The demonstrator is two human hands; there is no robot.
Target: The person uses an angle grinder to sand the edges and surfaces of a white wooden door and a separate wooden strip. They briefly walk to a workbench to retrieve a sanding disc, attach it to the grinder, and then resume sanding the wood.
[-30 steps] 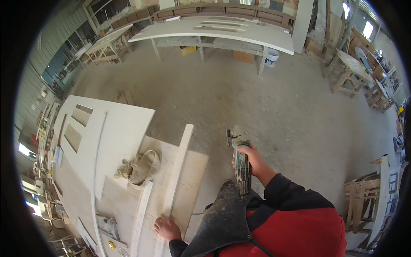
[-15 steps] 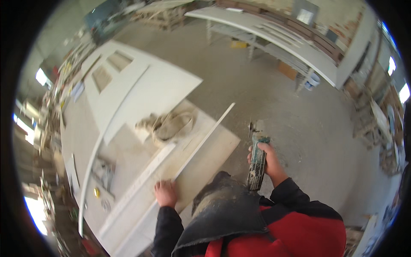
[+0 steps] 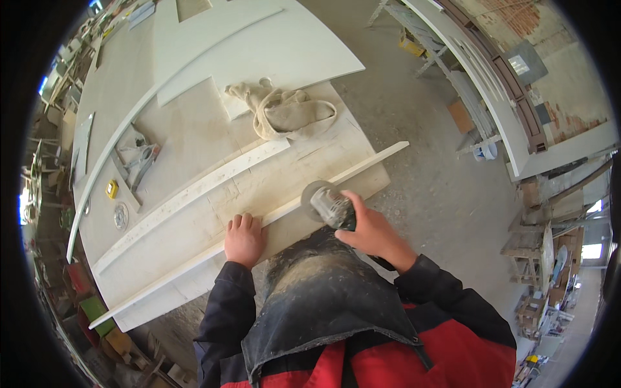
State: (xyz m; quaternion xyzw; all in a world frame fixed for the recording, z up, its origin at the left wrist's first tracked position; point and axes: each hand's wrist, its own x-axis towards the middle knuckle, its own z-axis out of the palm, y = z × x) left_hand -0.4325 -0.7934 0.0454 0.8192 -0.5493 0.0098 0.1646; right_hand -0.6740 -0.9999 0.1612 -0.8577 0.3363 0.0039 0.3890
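Moved since the earlier frame: angle grinder (image 3: 330, 205), from over the floor beside the counter to above the near slim white strip (image 3: 365, 168); the view has swung toward the counter.

Counter (image 3: 217, 213): broad, pale, dusty, scuffed; carries the near strip lengthwise along its front edge, both ends overhanging.
Room: workshop; dusty grey floor (image 3: 420, 200); at right, a long white slab on trestles before a partly bare brick wall (image 3: 517, 19); white bucket (image 3: 485, 152) beneath the slab's near end.

Right hand (image 3: 376, 229): closed around the grinder, disc overlapping the strip; contact cannot be told.
Left hand (image 3: 245, 239): fingers together, laid over the strip left of the disc; whether they grip cannot be told.

Also on counter: second, wider strip (image 3: 259, 158), behind the first; beige cloth bundle (image 3: 294, 115), beyond the strips; large white panel (image 3: 259, 48), farther back; long thin bowed strip (image 3: 102, 160), crossing the panel; yellow tape measure (image 3: 112, 189), left.
In the way: cloth bundle, just beyond the wider strip's end.
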